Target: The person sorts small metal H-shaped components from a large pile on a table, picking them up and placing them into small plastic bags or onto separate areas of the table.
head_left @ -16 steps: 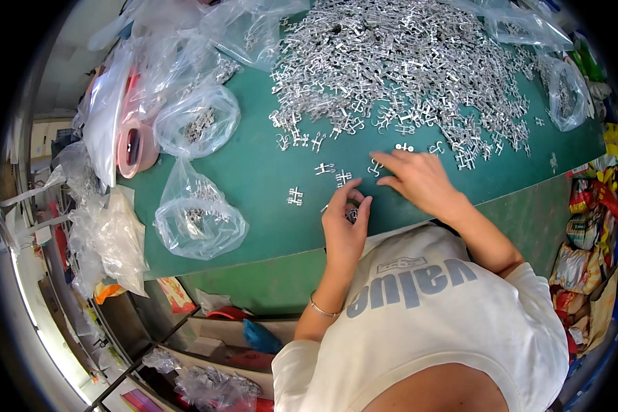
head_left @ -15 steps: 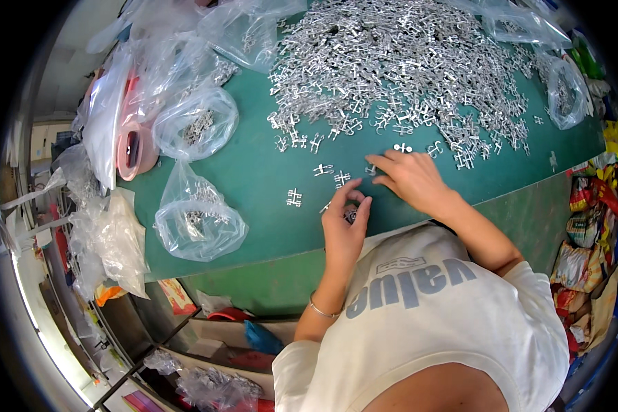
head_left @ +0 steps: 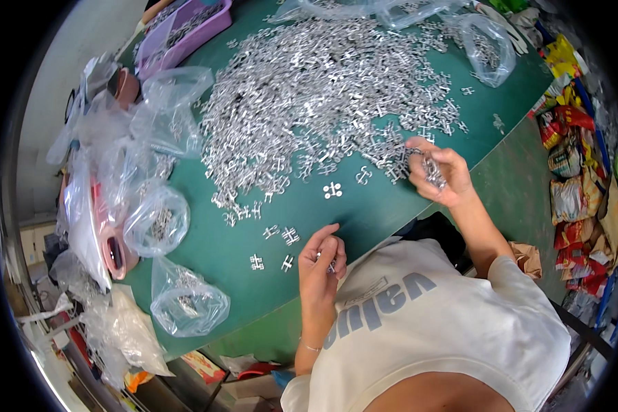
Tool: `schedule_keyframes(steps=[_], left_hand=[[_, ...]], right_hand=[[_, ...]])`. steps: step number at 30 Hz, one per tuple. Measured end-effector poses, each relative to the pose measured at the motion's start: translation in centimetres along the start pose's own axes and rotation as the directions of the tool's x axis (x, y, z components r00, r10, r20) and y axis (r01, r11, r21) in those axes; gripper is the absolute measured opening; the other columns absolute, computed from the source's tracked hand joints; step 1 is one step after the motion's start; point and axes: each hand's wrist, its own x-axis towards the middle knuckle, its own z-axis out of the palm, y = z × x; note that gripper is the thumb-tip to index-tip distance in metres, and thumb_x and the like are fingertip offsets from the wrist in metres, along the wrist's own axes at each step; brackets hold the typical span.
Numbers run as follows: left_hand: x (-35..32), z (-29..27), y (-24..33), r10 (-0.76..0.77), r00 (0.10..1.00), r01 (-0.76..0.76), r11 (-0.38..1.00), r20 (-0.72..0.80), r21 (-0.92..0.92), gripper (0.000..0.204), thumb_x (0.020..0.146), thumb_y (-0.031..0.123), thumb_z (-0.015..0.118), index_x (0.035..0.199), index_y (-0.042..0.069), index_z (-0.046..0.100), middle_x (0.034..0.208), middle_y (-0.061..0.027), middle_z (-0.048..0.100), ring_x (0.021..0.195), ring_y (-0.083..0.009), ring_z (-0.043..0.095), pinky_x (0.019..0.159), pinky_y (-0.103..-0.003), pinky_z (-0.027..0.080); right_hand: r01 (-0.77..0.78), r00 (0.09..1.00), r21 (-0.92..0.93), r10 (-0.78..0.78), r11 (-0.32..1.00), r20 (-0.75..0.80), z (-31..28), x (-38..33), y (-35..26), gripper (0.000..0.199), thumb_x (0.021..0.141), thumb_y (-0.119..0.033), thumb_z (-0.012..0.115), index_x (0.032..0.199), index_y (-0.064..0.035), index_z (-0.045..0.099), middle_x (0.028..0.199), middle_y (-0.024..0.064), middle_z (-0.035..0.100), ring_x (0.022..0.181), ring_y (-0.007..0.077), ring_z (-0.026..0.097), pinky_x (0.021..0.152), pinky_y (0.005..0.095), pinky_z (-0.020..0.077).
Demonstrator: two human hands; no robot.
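Head view: at the near right edge of the heap of metal pieces (head_left: 302, 103), the right hand (head_left: 443, 175) curls its fingers around a clutch of pieces (head_left: 433, 172), seemingly so none spill. Nearer the person than the heap, the left hand (head_left: 319, 268) folds over a few more pieces (head_left: 330, 264), probably to retain them. Loose pieces (head_left: 290, 236) lie near the heap's near left, perhaps spaced for easy picking, with a clear bag (head_left: 213, 312) beyond them, farther left.

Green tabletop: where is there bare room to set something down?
One patch of the green tabletop lies between the left hand and right hand; another, near the edge, between the left hand and the nearest clear plastic bag. It's crowded under the heap of small silver metal pieces and among the left-side bags.
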Motion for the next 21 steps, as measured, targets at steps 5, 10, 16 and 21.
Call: schedule_keyframes(steps=[5,10,16,21], left_hand=[[3.1,3.6,-0.7,0.129,0.992,-0.120,0.895,0.009,0.430,0.022,0.086,0.003,0.054,0.107,-0.002,0.057,0.076,-0.0049,0.056,0.053,-0.0079,0.045,0.043,-0.019,0.034],[7.3,7.0,-0.9,0.419,0.840,-0.449,0.182,0.344,0.875,0.028,0.082,-0.001,0.056,0.110,0.000,0.055,0.073,-0.0044,0.054,0.056,-0.0100,0.046,0.050,-0.021,0.038],[10.7,10.0,-1.5,0.385,0.802,-0.355,-0.307,0.456,0.883,0.031,0.078,0.016,0.065,0.108,0.012,0.059,0.087,-0.0087,0.053,0.063,-0.0267,0.058,0.055,-0.038,0.046],[10.8,9.8,-1.4,0.481,0.781,-0.279,-0.302,0.398,0.912,0.023,0.074,0.013,0.068,0.097,0.012,0.064,0.083,-0.0079,0.052,0.059,-0.0228,0.055,0.055,-0.034,0.045]], right_hand=[[0.122,0.990,-0.223,-0.133,0.967,-0.035,-5.0,-1.1,-3.5,0.021,0.091,-0.017,0.049,0.096,0.0022,0.057,0.061,0.0022,0.047,0.038,0.0081,0.034,0.034,0.0195,0.0264],[0.145,0.734,-0.784,-0.597,0.603,-0.323,-4.1,-1.5,-6.8,0.016,0.085,-0.009,0.057,0.094,0.0027,0.063,0.079,0.0056,0.059,0.043,0.0053,0.044,0.036,0.0182,0.0299],[-0.225,0.630,-0.842,-0.732,-0.491,0.259,-6.2,-0.4,-6.1,0.018,0.077,-0.006,0.057,0.093,-0.0008,0.063,0.106,0.0151,0.059,0.076,0.0326,0.062,0.068,0.0389,0.0510],[-0.224,0.689,-0.838,-0.689,-0.497,0.225,-4.9,1.1,-1.5,0.033,0.075,-0.006,0.055,0.107,0.0028,0.056,0.124,0.0260,0.045,0.055,0.0314,0.062,0.049,0.0399,0.0512]])
